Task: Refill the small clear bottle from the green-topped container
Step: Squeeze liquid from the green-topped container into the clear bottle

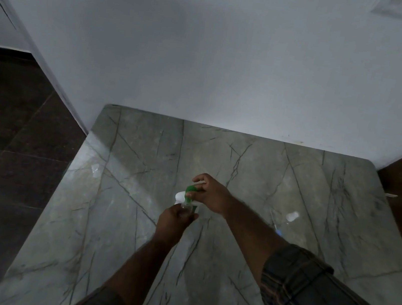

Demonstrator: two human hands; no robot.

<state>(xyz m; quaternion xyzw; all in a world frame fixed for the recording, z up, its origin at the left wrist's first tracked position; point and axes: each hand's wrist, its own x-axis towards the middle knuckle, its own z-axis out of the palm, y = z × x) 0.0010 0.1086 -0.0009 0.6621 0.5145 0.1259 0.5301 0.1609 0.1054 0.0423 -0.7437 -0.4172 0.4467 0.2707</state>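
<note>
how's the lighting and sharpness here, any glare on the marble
Head view: dim and soft overall; a pale glare streak lies on the marble table, left side; the wide lens bends the wall edge; the small clear bottle in the left hand is blurred, barely distinct from the green-topped container.

I see a grey-green veined stone tabletop (131, 220), polished and glossy, with pale glare near its left edge. The small clear bottle (187, 207) looks like transparent plastic. The white container with a green top (190, 190) looks like smooth plastic. The checked sleeve (316, 297) is woven cloth, and the pale wall (209, 61) is matt.
</note>
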